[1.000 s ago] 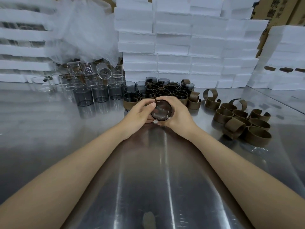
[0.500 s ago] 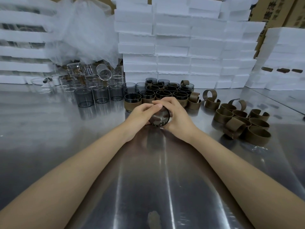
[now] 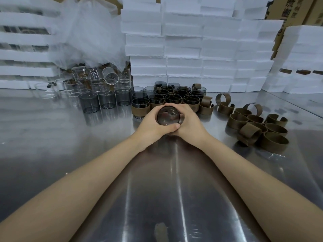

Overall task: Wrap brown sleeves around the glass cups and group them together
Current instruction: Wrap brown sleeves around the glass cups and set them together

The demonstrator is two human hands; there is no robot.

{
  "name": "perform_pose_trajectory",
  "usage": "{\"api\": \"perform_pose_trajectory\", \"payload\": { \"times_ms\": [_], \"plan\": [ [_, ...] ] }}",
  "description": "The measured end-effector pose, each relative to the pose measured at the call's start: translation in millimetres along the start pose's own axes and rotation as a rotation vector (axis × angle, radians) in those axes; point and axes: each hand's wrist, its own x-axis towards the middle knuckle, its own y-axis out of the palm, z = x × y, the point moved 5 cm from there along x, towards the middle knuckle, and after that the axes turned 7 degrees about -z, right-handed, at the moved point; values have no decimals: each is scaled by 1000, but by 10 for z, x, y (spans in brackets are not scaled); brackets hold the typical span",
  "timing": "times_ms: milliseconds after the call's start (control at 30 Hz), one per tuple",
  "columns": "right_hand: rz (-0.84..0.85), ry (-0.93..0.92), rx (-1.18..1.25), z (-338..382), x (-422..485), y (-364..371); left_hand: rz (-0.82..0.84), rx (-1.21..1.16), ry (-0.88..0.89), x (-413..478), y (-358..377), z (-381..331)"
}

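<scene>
Together, left hand and right hand curl around one glass cup. Its round end faces the camera between both palms.

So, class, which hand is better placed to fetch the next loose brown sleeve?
Probably the right hand: the loose sleeves lie on its side, while the left hand would have to cross the held cup.

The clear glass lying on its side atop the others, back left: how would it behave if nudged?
Probably rolls: the clear glass lies on its side, perched on upright glasses. Likely fragile: its wall looks thin, and the metal table below is hard. Possibly slippery, since its surface looks smooth and shiny.
</scene>
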Motion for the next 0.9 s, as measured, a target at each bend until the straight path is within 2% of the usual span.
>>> {"api": "perform_pose_trajectory", "payload": {
  "times_ms": [267,500,600,900],
  "plan": [
    [-71,94,246,38,15,-44,14,-168,-53,20,-34,21],
    [2,150,391,-71,5,-30,75,-176,-64,19,-52,21],
    [18,159,430,-96,7,-44,84,-239,-120,39,-62,45],
    [-26,86,232,-56,15,-54,-4,-302,-230,94,-64,89]
  ]
}}
